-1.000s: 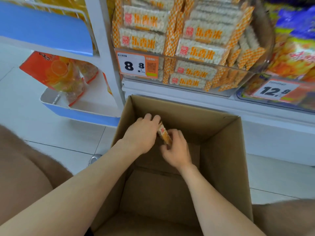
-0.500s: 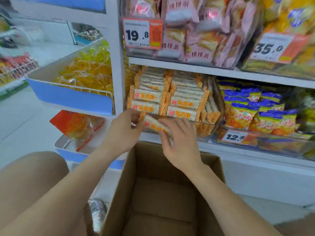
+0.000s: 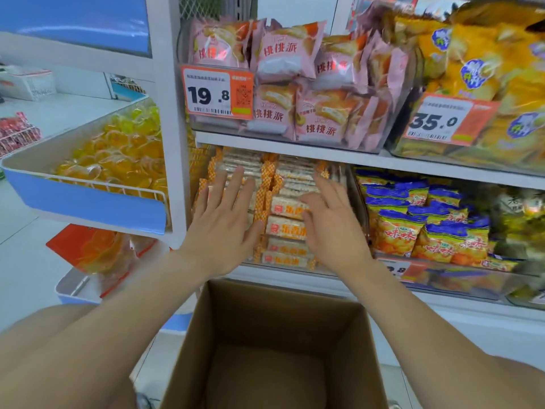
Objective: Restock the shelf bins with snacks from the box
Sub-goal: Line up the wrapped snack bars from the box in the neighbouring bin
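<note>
Obs.: left hand (image 3: 219, 228) is flat and spread, fingers straight, palm turned toward the white puffed-rice snack packs with orange checked ends (image 3: 287, 228) stacked in the clear plastic shelf bin (image 3: 357, 202) on the middle shelf. Its fingertips appear to lie on the upper left packs, and it holds nothing. The right hand (image 3: 333, 228) is likewise open with fingers fanned, at the right side of the same stack. It is motion-blurred, so contact cannot be confirmed; nothing is in it. The brown cardboard box (image 3: 351, 364) stands open on the floor just below the bin, between the forearms, and the part of its floor in view shows no packs. Judgement: the stack is being squared up in the bin, late in the restock of this product. Risks:
1. The stack reaches close under the shelf above and leans toward the front, so an uneven push from either side could send the glossy film packs sliding over the front edge into the box or onto the floor.
2. Puffed rice is brittle, so pressing hard with flat palms could crack the bars inside the wrappers.
3. The right hand is near the bin's clear side wall, so a sideways sweep could knock it and jostle the blue-and-orange snack bags (image 3: 413, 228) just beside it.
4. Packs pushed in crooked could jam under the shelf.
</note>
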The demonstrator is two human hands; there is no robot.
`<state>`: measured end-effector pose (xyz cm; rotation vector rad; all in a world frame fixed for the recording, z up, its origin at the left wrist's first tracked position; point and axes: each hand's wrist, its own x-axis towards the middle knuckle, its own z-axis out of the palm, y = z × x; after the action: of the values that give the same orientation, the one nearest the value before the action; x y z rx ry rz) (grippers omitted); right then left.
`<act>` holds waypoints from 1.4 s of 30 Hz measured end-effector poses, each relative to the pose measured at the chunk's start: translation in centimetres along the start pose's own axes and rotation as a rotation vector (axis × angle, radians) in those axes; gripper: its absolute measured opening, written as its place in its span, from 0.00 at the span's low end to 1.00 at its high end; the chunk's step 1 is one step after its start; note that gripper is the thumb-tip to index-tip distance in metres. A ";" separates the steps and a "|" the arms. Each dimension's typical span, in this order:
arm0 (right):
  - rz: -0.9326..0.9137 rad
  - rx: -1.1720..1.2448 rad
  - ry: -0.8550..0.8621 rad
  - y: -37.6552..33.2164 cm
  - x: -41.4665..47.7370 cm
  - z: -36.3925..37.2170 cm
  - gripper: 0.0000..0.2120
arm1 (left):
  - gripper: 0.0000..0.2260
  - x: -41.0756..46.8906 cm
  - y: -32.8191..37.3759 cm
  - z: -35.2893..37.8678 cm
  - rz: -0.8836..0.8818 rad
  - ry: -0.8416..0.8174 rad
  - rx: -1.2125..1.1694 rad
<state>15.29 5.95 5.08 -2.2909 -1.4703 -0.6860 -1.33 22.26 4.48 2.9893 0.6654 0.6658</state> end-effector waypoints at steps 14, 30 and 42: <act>0.030 -0.239 -0.127 -1.6 0.6 3.9 0.36 | 0.45 3.0 -1.9 3.6 0.023 0.041 0.147; 0.003 -0.243 -0.179 -1.6 0.9 2.1 0.40 | 0.39 2.8 -1.7 3.3 0.069 0.110 0.210; -0.014 -0.194 -0.052 -2.0 0.8 1.5 0.31 | 0.32 2.5 -0.8 1.3 0.098 0.216 0.132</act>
<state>14.08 8.11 4.32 -2.4616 -1.5029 -0.8111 0.91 24.08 4.20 3.1159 0.5956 0.9995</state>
